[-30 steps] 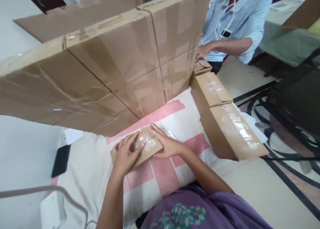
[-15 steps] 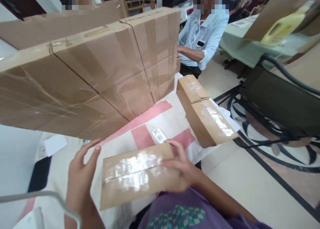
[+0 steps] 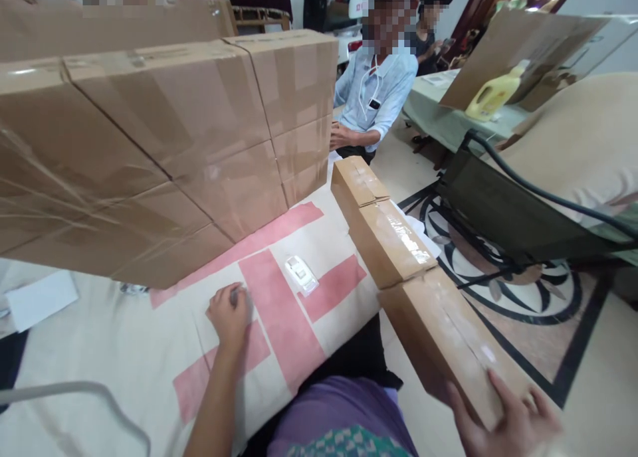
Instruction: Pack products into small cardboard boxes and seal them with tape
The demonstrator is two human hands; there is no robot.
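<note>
A taped cardboard box (image 3: 448, 337) is gripped by my right hand (image 3: 503, 414), with the thumb and fingers spread around its near end. The box lies in line with another taped carton (image 3: 396, 241) along the right edge of the cloth-covered table. My left hand (image 3: 229, 314) rests curled on the white-and-pink cloth (image 3: 279, 304), its fingers closed; a small dark spot shows between them, too small to name. To the right of that hand lies a small white plastic gadget (image 3: 302, 275).
A wall of stacked, taped cartons (image 3: 199, 131) stands at the back left. Beyond it sits a person in a light blue shirt (image 3: 373, 91). A dark folding chair (image 3: 518, 198) is at the right, with a yellow jug (image 3: 496, 95) behind it. A grey cable (image 3: 74, 387) crosses the lower left.
The box has moved from in front of me to the right, beside the other carton, in my right hand. My left hand has come down onto the cloth and closed.
</note>
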